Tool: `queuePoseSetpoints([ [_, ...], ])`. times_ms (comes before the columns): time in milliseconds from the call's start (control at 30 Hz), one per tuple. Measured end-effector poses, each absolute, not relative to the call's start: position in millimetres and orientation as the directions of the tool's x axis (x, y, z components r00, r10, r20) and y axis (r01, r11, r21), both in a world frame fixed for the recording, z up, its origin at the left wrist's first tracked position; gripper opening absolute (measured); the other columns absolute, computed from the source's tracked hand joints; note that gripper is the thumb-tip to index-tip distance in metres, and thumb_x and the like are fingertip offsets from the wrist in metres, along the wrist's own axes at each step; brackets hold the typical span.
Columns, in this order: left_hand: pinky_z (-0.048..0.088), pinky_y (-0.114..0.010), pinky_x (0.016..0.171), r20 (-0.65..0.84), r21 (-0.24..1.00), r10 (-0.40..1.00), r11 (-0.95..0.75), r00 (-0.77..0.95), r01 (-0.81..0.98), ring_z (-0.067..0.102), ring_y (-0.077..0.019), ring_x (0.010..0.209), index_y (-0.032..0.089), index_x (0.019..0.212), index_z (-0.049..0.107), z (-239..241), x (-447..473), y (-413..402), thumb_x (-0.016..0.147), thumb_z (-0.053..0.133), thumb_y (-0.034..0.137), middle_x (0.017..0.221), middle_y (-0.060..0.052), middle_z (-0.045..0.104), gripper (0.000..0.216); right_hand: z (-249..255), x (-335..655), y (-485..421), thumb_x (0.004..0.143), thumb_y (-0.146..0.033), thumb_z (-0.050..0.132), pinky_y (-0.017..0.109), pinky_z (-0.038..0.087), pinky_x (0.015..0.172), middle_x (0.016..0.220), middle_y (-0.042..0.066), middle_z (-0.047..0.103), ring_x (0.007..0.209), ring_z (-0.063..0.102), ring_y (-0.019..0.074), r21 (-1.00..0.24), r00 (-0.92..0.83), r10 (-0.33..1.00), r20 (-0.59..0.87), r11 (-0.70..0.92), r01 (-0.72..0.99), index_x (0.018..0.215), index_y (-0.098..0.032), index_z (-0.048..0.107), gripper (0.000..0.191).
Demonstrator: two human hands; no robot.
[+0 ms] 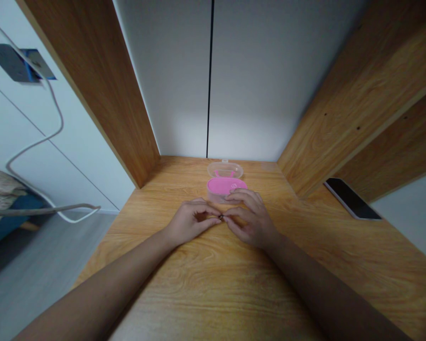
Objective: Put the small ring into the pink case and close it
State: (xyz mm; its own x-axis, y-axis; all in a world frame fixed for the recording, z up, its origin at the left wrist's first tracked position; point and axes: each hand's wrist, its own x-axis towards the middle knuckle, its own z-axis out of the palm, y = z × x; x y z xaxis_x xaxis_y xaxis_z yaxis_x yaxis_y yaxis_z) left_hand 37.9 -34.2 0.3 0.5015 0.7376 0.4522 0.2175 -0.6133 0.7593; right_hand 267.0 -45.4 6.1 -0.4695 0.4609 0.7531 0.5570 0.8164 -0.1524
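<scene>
1. The left hand [190, 222] and the right hand [250, 220] met fingertip to fingertip over the wooden desk [213, 284]. Both were pinched narrow on one tiny dark object [220, 217], too small to identify.
2. Just behind the right hand sat a pink case [223, 185], its clear lid [224, 169] open at the back.
3. A dark phone [351, 198] lay well apart on the right, and a white cable [61, 121] hung at the left.

The left hand [190, 221] and right hand [251, 222] are bare, as are both wrists and forearms [128, 267] down to the near edge. Fingers [242, 195] are slender; nails too small to tell.
</scene>
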Motion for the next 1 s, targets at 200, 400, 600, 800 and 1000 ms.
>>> queuePoseSetpoints([
  [200,0.053,-0.028,0.084,0.487,0.714,0.674,-0.673,0.555,0.191,0.069,-0.0154,0.086,0.019,0.092,0.078,1,38,-33,0.089,0.072,0.025,0.090,-0.005,0.078,0.009,4,268,-44,0.082,-0.019,0.072,0.047,0.046,0.099,0.116,0.007,0.068,0.117,0.059,0.0270,-0.163,-0.479,0.479,0.736,0.811,0.561,0.094,-0.026,0.067,0.015],
  [400,0.053,-0.027,0.082,0.474,0.700,0.702,-0.667,0.531,0.256,0.069,-0.0161,0.087,0.020,0.092,0.077,1,38,-34,0.086,0.074,0.029,0.092,-0.005,0.078,0.011,4,268,-43,0.084,-0.021,0.071,0.049,0.044,0.100,0.118,0.007,0.067,0.120,0.057,0.0276,-0.169,-0.500,0.508,0.701,0.800,0.576,0.094,-0.026,0.069,0.012],
  [600,0.051,-0.027,0.079,0.467,0.666,0.745,-0.651,0.476,0.365,0.068,-0.0152,0.082,0.021,0.088,0.076,-1,37,-32,0.087,0.072,0.024,0.087,-0.003,0.076,0.006,5,266,-43,0.086,-0.022,0.069,0.048,0.046,0.099,0.118,0.009,0.068,0.118,0.058,0.0273,-0.123,-0.539,0.498,0.680,0.802,0.585,0.095,-0.025,0.071,0.010],
  [800,0.052,-0.029,0.080,0.443,0.657,0.812,-0.582,0.379,0.479,0.070,-0.0166,0.081,0.021,0.090,0.077,-3,33,-25,0.088,0.070,0.025,0.089,-0.003,0.079,0.008,5,263,-47,0.088,-0.027,0.069,0.050,0.042,0.105,0.133,0.011,0.063,0.128,0.052,0.0307,-0.058,-0.620,0.538,0.570,0.780,0.624,0.093,-0.023,0.075,0.010],
  [1000,0.053,-0.029,0.079,0.393,0.694,0.841,-0.537,0.373,0.479,0.070,-0.0163,0.082,0.023,0.095,0.078,-4,32,-22,0.089,0.068,0.025,0.094,-0.002,0.079,0.011,6,259,-47,0.087,-0.024,0.068,0.052,0.037,0.110,0.144,0.012,0.056,0.136,0.046,0.0313,-0.057,-0.690,0.538,0.484,0.806,0.589,0.086,-0.023,0.077,0.009],
])
